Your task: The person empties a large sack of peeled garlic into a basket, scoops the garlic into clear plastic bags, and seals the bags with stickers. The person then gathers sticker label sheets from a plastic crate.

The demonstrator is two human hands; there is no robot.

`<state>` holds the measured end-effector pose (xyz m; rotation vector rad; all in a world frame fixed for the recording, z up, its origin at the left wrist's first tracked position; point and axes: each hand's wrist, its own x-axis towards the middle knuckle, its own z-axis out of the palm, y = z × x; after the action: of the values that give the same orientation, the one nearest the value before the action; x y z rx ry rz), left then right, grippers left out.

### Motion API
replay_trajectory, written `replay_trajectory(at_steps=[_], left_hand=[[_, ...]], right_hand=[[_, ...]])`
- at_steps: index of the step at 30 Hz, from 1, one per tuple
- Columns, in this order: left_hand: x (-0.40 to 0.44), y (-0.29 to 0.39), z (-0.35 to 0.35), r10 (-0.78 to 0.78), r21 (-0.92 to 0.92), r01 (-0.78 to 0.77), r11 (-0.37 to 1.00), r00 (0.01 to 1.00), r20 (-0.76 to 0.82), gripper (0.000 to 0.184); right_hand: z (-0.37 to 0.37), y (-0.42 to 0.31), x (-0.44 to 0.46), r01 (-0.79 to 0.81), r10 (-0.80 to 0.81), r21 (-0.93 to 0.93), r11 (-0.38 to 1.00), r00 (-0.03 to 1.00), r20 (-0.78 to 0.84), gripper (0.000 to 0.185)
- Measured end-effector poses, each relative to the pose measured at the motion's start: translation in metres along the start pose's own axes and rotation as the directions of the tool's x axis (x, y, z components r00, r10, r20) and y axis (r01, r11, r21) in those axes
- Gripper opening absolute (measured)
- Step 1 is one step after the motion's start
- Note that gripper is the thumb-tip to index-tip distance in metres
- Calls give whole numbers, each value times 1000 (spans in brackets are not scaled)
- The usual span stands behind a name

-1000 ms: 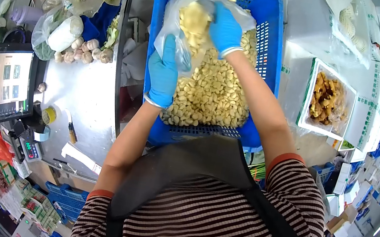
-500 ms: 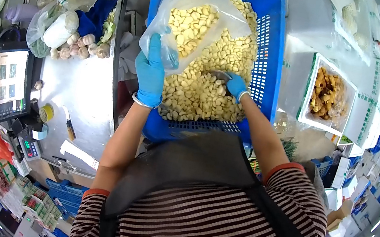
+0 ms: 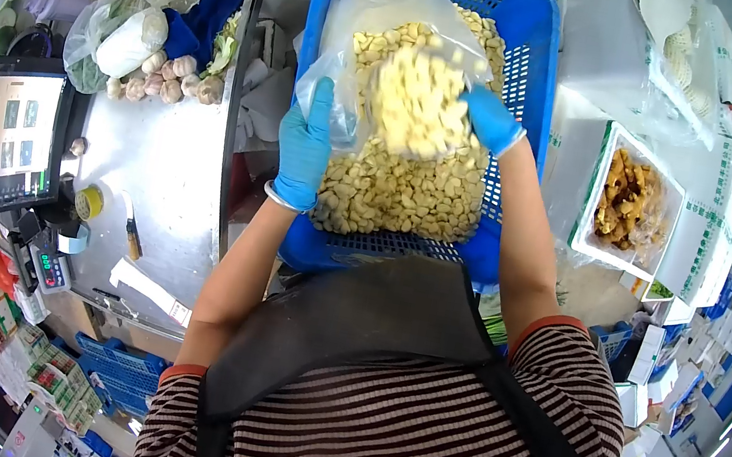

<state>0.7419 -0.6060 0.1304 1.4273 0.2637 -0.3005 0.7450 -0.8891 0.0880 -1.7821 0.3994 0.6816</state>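
Observation:
A blue plastic crate (image 3: 538, 73) in front of me holds a deep layer of peeled garlic cloves (image 3: 401, 196). My left hand (image 3: 304, 154), in a blue glove, grips the edge of a clear plastic bag (image 3: 354, 6) that lies open over the crate with cloves in it. Also gloved in blue, my right hand (image 3: 494, 122) is closed on a scoop, at the bag's right side. A heaped load of garlic cloves (image 3: 419, 106), smeared by motion, covers the scoop, so its bowl and handle are mostly hidden.
Left of the crate is a metal counter (image 3: 159, 182) with garlic bulbs (image 3: 171, 82), a knife (image 3: 131, 226), a tape roll (image 3: 89, 202), a screen (image 3: 15, 137) and a scale (image 3: 49, 266). On the right stands a white foam box (image 3: 591, 190) of ginger (image 3: 623, 201).
My right hand has lifted the scoop out of the cloves, up and left to the bag, now heaped with garlic. My left hand has shifted slightly right and down with the bag.

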Motion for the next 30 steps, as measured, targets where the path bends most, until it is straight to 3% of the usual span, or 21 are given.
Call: replay_trajectory(at_steps=[1, 3, 5, 7, 10, 11, 12, 13, 14, 15, 16, 17, 18, 19, 20, 21, 23, 24, 26, 28, 30], left_hand=[[0, 2, 3, 9, 1, -9, 1000, 1000, 22, 36], [0, 11, 13, 29, 9, -29, 1000, 997, 68, 36], [1, 25, 22, 67, 26, -68, 997, 998, 19, 41], [9, 34, 25, 78, -6, -78, 997, 997, -29, 43], [21, 22, 3, 39, -41, -40, 998, 999, -25, 40], [25, 15, -1, 29, -51, -30, 998, 999, -31, 37], [21, 17, 0, 40, -89, -42, 995, 999, -23, 37], [19, 17, 1, 13, -107, -16, 994, 1000, -27, 41], [15, 16, 2, -15, -124, 12, 992, 999, -28, 44], [12, 16, 4, -43, -138, 39, 990, 999, -26, 47], [8, 18, 7, -25, -132, 22, 991, 999, -27, 48], [7, 14, 9, -8, -102, 4, 995, 999, -45, 48], [6, 11, 9, 12, -65, -16, 998, 998, -62, 48], [5, 9, 9, 36, -25, -39, 999, 996, -78, 48], [3, 8, 8, 15, -29, -17, 999, 998, -61, 49], [1, 9, 8, -4, -36, 2, 999, 999, -40, 49], [2, 12, 11, -9, -51, 9, 999, 1000, 0, 48], [2, 12, 10, -1, -55, 2, 999, 1000, 11, 48], [3, 6, 0, 10, -20, -10, 1000, 1000, -18, 44], [-1, 13, 0, -9, -66, 6, 998, 999, -38, 43], [2, 7, -3, -31, -73, 30, 997, 999, -17, 41]], right_hand=[[10, 11, 24, 278, -229, 245, 929, 951, -209, 35], [40, -57, 19, 273, -305, -145, 951, 760, -574, 46], [65, -81, 29, 262, -669, -649, 715, 525, -525, 54], [70, -84, 30, 382, -869, -804, 456, 387, -309, 60], [63, -65, -2, 553, -785, -587, 591, 228, -576, 61], [58, -57, -21, 647, -625, -316, 694, 325, -709, 57], [48, -29, -16, 613, -561, -313, 725, 263, -785, 54], [47, -2, -15, 628, -403, -125, 768, 322, -857, 51], [43, 42, -13, 364, -386, -242, 899, 403, -830, 44], [46, 103, 3, 255, -394, -305, 918, 478, -785, 39], [52, 126, 2, 149, -232, -191, 970, 799, -555, 40], [84, 142, -1, -127, -94, -311, 942, 790, -606, 43], [96, 135, -2, -237, 100, -229, 944, 867, -487, 47], [109, 161, 12, -139, 39, -206, 969, 904, -426, 48], [108, 120, 0, -186, 169, -48, 981, 954, -247, 52], [107, 128, 11, -325, 328, 43, 945, 942, -68, 44], [115, 146, 33, -340, 355, -132, 931, 928, 114, 35], [112, 142, 34, -466, 481, -122, 877, 856, 192, 27], [97, 116, 6, -427, 361, 122, 896, 860, 360, 53], [81, 148, 18, -282, 184, 194, 940, 894, 409, 72], [50, 135, 15, -280, 228, 91, 956, 901, 370, 79]])
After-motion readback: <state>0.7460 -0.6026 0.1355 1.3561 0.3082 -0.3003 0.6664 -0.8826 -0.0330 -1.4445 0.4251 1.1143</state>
